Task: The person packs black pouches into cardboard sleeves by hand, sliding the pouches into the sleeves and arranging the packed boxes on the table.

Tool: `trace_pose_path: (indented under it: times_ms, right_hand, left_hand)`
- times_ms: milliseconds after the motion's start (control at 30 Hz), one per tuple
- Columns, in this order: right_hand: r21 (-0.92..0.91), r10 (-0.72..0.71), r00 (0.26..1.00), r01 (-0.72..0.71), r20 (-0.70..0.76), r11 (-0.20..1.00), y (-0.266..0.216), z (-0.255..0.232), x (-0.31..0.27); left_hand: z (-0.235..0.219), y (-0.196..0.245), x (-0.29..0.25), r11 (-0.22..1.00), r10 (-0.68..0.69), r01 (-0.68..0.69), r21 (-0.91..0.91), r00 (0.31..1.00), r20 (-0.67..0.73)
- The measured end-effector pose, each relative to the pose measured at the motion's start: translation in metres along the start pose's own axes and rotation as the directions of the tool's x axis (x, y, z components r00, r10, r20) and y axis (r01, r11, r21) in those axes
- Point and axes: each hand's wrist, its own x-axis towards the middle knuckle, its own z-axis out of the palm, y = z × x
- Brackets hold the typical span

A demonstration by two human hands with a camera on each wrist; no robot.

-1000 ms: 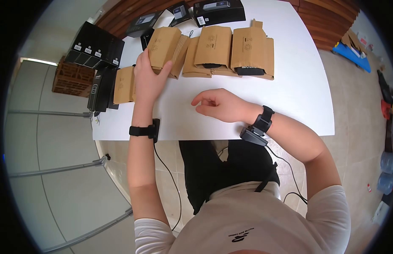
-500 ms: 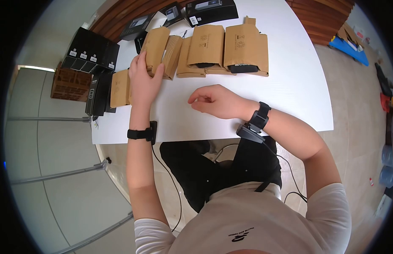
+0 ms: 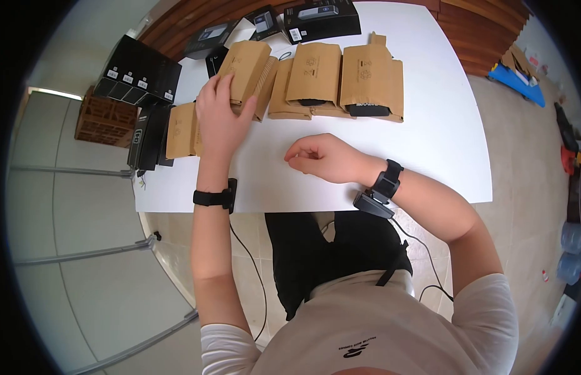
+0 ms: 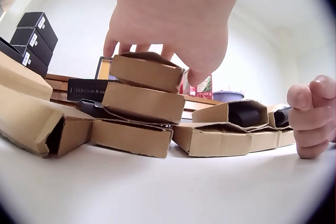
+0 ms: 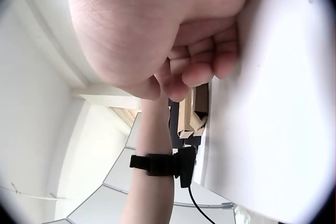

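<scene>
My left hand (image 3: 223,122) spans the top brown cardboard box (image 3: 245,70) of a stack at the table's left. Its fingers reach over the box's left side and its thumb lies at the right edge. In the left wrist view the top box (image 4: 146,71) rests on a second box (image 4: 142,103), with a third box (image 4: 131,137) beneath on the table. My right hand (image 3: 331,157) holds nothing; its fingers curl loosely above the white table (image 3: 428,156), near the front edge. In the right wrist view the right hand's fingertips (image 5: 197,74) point inward.
To the right of the stack lie more cardboard boxes (image 3: 373,78) with dark things showing at their ends. Another cardboard box (image 3: 181,130) sits at the left. Black boxes (image 3: 140,69) stand at the left edge, and several black product boxes (image 3: 321,19) line the back.
The top box under my left hand shifts left against the box below, then comes back right. My right hand keeps its loose curl. The head view tips slightly between frames.
</scene>
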Motion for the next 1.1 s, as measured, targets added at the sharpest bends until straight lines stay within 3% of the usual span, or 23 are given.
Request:
trace_pose_path:
  times_ms: [367,567,767,1100]
  right_hand:
    - [0.060,0.027,0.999,-0.028,0.022,0.998,0.002,-0.002,0.002]
    - [0.088,0.046,0.999,-0.047,0.011,0.995,0.001,-0.004,0.001]
    - [0.091,-0.005,1.000,0.006,-0.011,0.996,0.005,-0.001,0.003]
    - [0.077,0.020,1.000,-0.021,0.005,0.997,0.005,-0.002,0.002]
  left_hand:
    - [0.009,-0.013,0.001,0.956,-0.189,0.197,-0.216,0.980,0.057]
    - [0.004,0.003,0.002,1.000,-0.011,0.010,-0.023,1.000,-0.022]
    - [0.000,0.010,0.007,0.999,0.040,-0.039,-0.010,0.998,0.038]
    - [-0.006,0.005,0.005,0.998,0.063,-0.063,0.008,0.996,0.061]
